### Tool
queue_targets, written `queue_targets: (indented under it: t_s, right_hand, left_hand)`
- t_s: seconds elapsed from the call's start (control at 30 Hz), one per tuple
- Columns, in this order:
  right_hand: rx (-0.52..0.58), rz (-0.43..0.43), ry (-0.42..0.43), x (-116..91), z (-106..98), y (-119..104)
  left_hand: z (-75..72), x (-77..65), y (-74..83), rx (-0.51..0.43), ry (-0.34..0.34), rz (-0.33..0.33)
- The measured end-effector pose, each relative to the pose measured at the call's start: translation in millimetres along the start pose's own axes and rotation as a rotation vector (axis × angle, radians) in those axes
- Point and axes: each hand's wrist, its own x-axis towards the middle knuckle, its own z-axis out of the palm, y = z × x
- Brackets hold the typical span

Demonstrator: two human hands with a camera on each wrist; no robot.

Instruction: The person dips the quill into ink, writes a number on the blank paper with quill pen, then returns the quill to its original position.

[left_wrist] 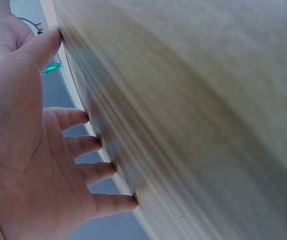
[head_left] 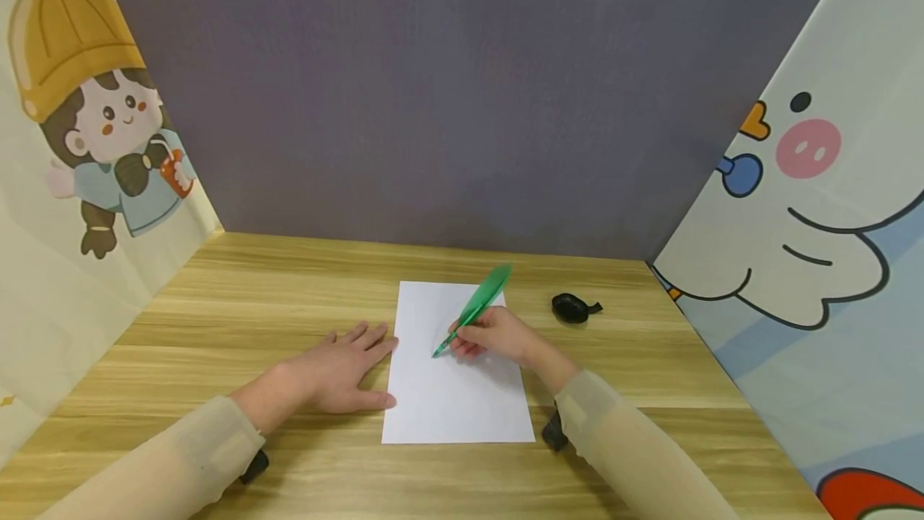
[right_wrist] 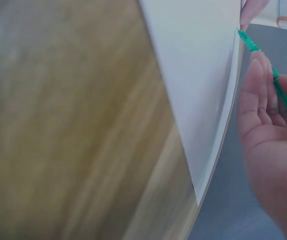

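A white sheet of paper [head_left: 447, 408] lies on the wooden table in the head view. Over its upper half, my right hand [head_left: 498, 335] pinches a green feather pen [head_left: 480, 299], its tip at the paper and its plume slanting up to the right. The right wrist view also shows the pen [right_wrist: 248, 41] between thumb and fingers of the right hand [right_wrist: 278, 150]. My left hand [head_left: 342, 371] rests with fingers spread on the table, fingertips at the sheet's left edge. Seen from the left wrist, the left hand [left_wrist: 38, 150] touches the surface with its fingertips.
A small black object with a short tail [head_left: 572, 308], possibly a correction tape, lies right of the paper. The wooden table [head_left: 289, 287] ends at a dark grey back panel [head_left: 433, 103]. Cartoon-printed sheets [head_left: 816, 223] stand on both sides.
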Motion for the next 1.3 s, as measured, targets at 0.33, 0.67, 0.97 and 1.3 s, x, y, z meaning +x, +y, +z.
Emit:
queue_targets:
  t_s: [0.33, 0.67, 0.97, 1.3]
  right_hand:
    - [-0.018, -0.003, -0.025, -3, 1, 1]
    - [-0.031, 0.001, -0.053, -7, 1, 2]
    - [-0.018, 0.013, -0.072, -11, 2, 4]
    - [-0.025, 0.013, -0.08, -19, 2, 2]
  left_hand:
    - [0.0, 0.4, -0.2, -0.007, -0.003, 0.002]
    - [-0.4, -0.1, 1.1, -0.015, 0.0, 0.008]
    - [0.5, 0.3, 0.2, -0.013, 0.001, 0.01]
    - [0.1, 0.3, 0.6, -0.011, 0.0, 0.004]
